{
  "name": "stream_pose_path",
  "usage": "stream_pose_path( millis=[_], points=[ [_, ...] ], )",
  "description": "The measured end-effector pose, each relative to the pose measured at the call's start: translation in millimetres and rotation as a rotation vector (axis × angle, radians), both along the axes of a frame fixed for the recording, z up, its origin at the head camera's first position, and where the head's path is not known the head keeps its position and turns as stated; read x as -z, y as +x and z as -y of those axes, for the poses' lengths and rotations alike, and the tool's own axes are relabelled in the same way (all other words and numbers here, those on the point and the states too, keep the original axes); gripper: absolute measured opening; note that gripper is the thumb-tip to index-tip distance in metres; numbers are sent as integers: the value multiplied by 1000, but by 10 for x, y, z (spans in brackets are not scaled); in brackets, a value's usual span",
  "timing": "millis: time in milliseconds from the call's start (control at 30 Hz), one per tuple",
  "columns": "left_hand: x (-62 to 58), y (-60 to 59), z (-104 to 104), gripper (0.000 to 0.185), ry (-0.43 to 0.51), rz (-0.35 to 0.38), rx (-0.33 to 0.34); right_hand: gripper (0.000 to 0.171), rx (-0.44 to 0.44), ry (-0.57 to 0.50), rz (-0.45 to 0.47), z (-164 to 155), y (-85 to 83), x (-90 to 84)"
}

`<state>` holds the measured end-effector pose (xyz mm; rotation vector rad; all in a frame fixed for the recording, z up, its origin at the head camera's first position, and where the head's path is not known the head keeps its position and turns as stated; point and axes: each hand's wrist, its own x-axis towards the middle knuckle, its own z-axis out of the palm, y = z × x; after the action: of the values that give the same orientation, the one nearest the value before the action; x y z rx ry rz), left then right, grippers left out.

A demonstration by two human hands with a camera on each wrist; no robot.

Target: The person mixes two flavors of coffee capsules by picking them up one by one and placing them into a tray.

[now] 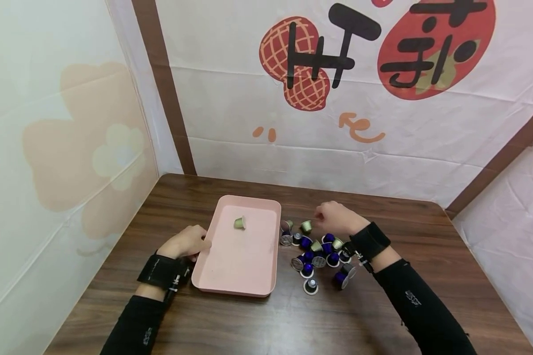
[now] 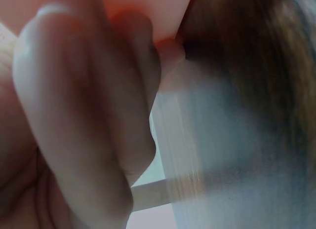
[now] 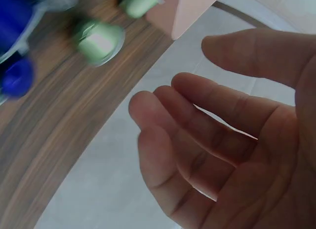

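A pink tray [image 1: 237, 256] lies on the table with one green coffee capsule [image 1: 240, 223] inside it. At the tray's left rim my left hand [image 1: 186, 242] grips the edge, its curled fingers [image 2: 74, 105] against the pink side in the left wrist view. My right hand [image 1: 337, 217] hovers over the far side of a loose pile of capsules, holding nothing. Its fingers are loosely bent and the thumb stands apart in the right wrist view. Nearest to it is a green capsule [image 1: 306, 227], also seen as a green capsule [image 3: 98, 41] in the right wrist view.
Right of the tray, several dark blue capsules [image 1: 308, 269], black ones and green ones lie close together. A black capsule [image 1: 311, 286] stands at the pile's near side. The wooden table [image 1: 404, 296] meets a printed cloth wall [image 1: 231, 162] behind.
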<state>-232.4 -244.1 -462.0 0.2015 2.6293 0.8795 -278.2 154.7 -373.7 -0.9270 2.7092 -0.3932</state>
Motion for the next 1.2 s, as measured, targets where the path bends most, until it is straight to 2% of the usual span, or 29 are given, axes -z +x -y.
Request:
stream_pose_path(
  millis=[100,300,467,733,967,1200],
  points=[
    [11,8,14,11,10,6,-8,18,21,8,-4,-177,20,49],
    [12,44,42,11,-1,23,-32,13,71,20,37,-475,45,190],
    [19,64,47,11,-9,14,-41,20,104,54,39,-645,97,321],
    [49,60,20,11,-8,13,-39,26,86,137,46,-822,162,494],
    [51,26,-2,10,-2,2,-29,19,102,136,59,-918,151,640],
    [22,-5,-33,12,0,-8,-8,19,115,115,76,-986,146,677]
  ],
)
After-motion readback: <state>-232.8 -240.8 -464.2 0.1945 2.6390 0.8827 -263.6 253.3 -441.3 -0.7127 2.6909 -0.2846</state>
